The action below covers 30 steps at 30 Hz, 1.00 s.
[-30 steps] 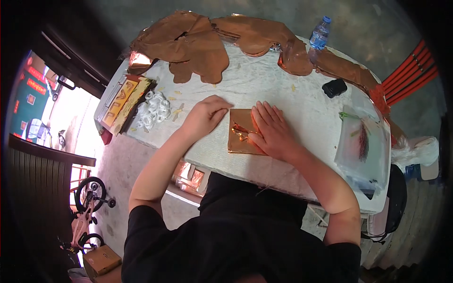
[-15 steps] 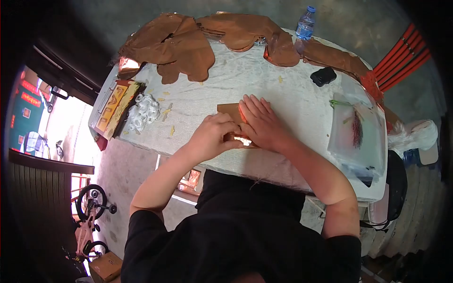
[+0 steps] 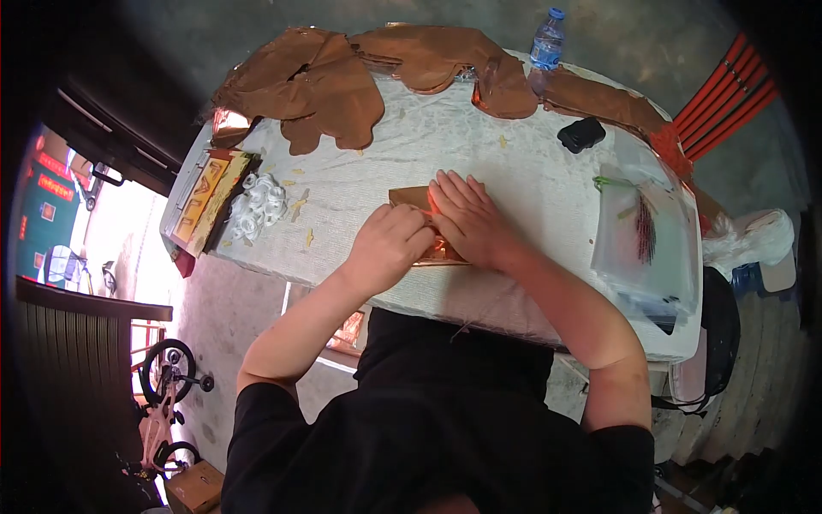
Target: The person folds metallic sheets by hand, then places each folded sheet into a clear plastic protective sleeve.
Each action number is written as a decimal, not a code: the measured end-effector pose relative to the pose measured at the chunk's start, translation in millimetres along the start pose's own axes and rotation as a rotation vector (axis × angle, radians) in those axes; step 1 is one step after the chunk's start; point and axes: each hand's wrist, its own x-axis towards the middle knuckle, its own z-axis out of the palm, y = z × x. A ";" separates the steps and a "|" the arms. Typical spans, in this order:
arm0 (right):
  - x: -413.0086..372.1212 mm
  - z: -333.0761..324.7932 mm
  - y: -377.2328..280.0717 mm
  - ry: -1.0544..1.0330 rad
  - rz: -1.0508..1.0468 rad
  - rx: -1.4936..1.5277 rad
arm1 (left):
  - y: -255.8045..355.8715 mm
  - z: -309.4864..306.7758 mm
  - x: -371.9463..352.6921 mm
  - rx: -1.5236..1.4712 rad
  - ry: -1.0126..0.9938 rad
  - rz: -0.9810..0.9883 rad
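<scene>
A small copper-coloured foil sheet (image 3: 409, 195), dull brown on one face and shiny on the other, lies near the table's front edge. My right hand (image 3: 473, 223) rests flat on it with fingers stretched out, and an orange patch shows beside the index finger. Curled at the sheet's left part, my left hand (image 3: 392, 244) pinches its edge; the fingertips are partly hidden. Between the hands and the front edge, the shiny face (image 3: 441, 251) catches the light.
Large brown foil pieces (image 3: 330, 94) line the table's far side, with a water bottle (image 3: 547, 41) behind them. A black object (image 3: 582, 135) and clear plastic bags (image 3: 646, 248) are at right. White rings (image 3: 257, 207) and a yellow packet (image 3: 204, 199) lie at left.
My left hand has closed its thumb and fingers and shifted slightly up the sheet. More of the shiny face is covered or darker. My right hand stays flat in place.
</scene>
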 end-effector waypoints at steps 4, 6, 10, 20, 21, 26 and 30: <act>-1.8 2.1 1.2 0.037 -0.036 -0.026 | 4.1 -4.8 0.5 0.064 -0.097 0.030; -1.8 4.1 1.1 0.040 -0.035 -0.049 | 3.5 -6.4 1.1 -0.011 -0.149 -0.004; -2.5 1.7 -1.3 0.048 -0.040 -0.028 | 2.4 -14.4 -2.0 -0.192 -0.294 -0.097; -4.2 -0.4 -2.5 0.066 -0.066 -0.029 | -23.0 -25.5 -9.7 -0.266 -0.133 -0.231; -4.8 -0.2 -2.2 0.076 -0.078 -0.029 | -26.1 -24.4 -14.9 -0.302 -0.294 -0.225; -5.4 4.4 -0.8 0.090 -0.088 -0.031 | -35.5 -26.9 -23.6 -0.340 -0.545 -0.193; -4.3 4.3 0.3 0.107 -0.101 -0.044 | -35.3 -29.0 -25.0 -0.299 -0.589 -0.169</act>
